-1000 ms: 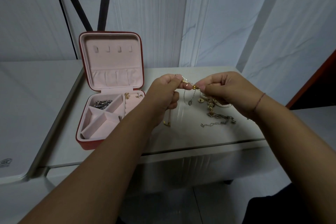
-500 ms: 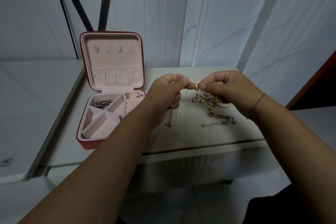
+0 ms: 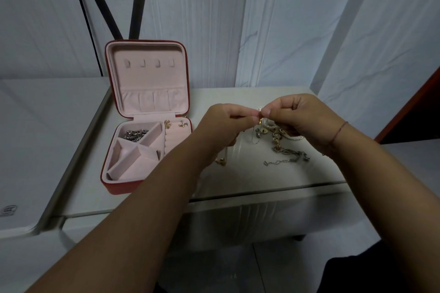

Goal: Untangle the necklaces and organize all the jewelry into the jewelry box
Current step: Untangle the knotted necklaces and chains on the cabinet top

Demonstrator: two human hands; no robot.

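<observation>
Gold necklace [image 3: 260,110] is pinched between the curled fingers [image 3: 245,115] of left hand [image 3: 223,123] and right hand [image 3: 300,119], hands nearly touching, right of the jewelry box [image 3: 147,78], above the desk [image 3: 238,178].

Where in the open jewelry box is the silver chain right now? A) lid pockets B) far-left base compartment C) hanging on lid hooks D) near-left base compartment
B: the silver chain lies bunched in the far-left base compartment of the jewelry box; the lid pockets and hooks hold nothing.
</observation>
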